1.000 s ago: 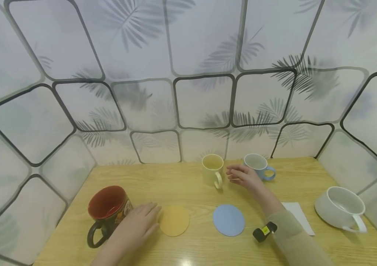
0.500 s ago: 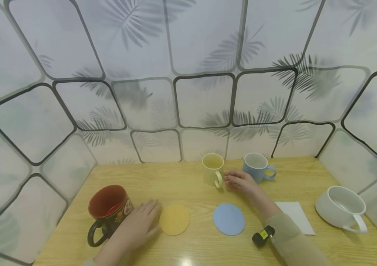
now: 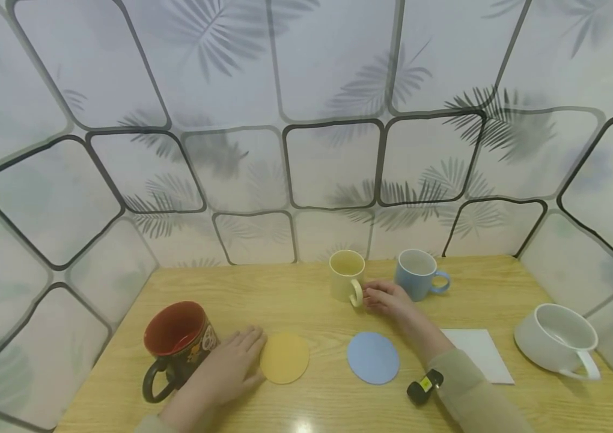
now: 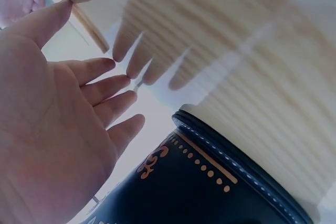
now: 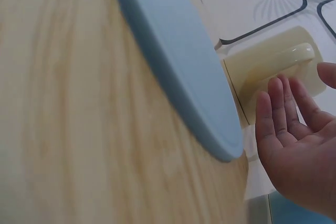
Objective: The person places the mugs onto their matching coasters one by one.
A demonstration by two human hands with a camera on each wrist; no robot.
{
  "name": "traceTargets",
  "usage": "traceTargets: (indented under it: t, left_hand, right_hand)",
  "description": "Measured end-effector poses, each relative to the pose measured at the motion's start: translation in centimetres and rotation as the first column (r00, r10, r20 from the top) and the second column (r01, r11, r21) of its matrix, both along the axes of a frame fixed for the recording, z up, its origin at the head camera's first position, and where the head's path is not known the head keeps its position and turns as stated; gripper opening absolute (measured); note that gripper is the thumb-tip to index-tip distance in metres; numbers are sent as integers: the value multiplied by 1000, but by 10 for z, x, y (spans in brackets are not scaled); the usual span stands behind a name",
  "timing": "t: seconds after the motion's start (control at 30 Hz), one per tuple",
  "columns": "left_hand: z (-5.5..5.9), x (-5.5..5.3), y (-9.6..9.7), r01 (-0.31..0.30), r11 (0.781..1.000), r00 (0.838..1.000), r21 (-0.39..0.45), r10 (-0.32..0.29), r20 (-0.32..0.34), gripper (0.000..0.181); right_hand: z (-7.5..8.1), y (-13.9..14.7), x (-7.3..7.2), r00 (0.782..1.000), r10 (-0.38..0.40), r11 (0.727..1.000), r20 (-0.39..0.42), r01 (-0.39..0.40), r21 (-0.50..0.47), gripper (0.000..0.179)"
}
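At the back of the table, a pale yellow mug [image 3: 342, 287] stands upright with its handle [image 5: 294, 55] toward my right hand [image 3: 391, 302]. The right fingers [image 5: 279, 111] are loosely bent right by that handle, not curled round it. A light blue mug [image 3: 414, 282] stands just behind the right hand. My left hand [image 3: 232, 368] is palm down low over the table, between a large dark patterned mug [image 3: 201, 355] with a red inside and a round yellow coaster [image 3: 285, 359]. In the left wrist view its fingers [image 4: 107, 88] are straight and spread, beside the dark mug's base.
A round blue coaster [image 3: 373, 358] lies at the middle of the wooden table [image 3: 263, 294]. To the right are a square white coaster [image 3: 482, 355], partly behind the right sleeve, and a wide white cup [image 3: 547, 343]. A patterned wall [image 3: 241, 174] closes off the back and sides.
My right hand has come down and slightly left to the yellow mug's handle, away from the blue mug. The left hand has shifted only slightly. The mugs and coasters have stayed put.
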State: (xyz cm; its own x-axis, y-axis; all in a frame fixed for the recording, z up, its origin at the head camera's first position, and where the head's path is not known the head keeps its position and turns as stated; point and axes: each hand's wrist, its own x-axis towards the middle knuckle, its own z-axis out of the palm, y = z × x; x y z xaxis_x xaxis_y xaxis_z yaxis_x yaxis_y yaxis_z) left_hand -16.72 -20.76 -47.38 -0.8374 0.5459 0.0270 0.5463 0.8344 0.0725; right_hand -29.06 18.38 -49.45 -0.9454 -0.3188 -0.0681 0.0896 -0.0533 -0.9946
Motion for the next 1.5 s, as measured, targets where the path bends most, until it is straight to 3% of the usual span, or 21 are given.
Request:
traceTargets:
  t: [0.53, 1.03, 1.5]
  left_hand:
    - [3, 3, 7, 0, 999, 1000, -35, 0, 3, 70]
    - [4, 3, 12, -12, 998, 1000, -55, 12, -3, 70]
    - [0, 2, 11, -22, 999, 1000, -43, 22, 6, 69]
  right_hand:
    - [8, -10, 4, 1000, -11, 1000, 18, 11, 29, 45]
    - [5, -15, 1, 993, 52, 983, -105, -32, 180, 40]
    - [8, -15, 5, 976, 133, 966, -175, -88, 244, 37]
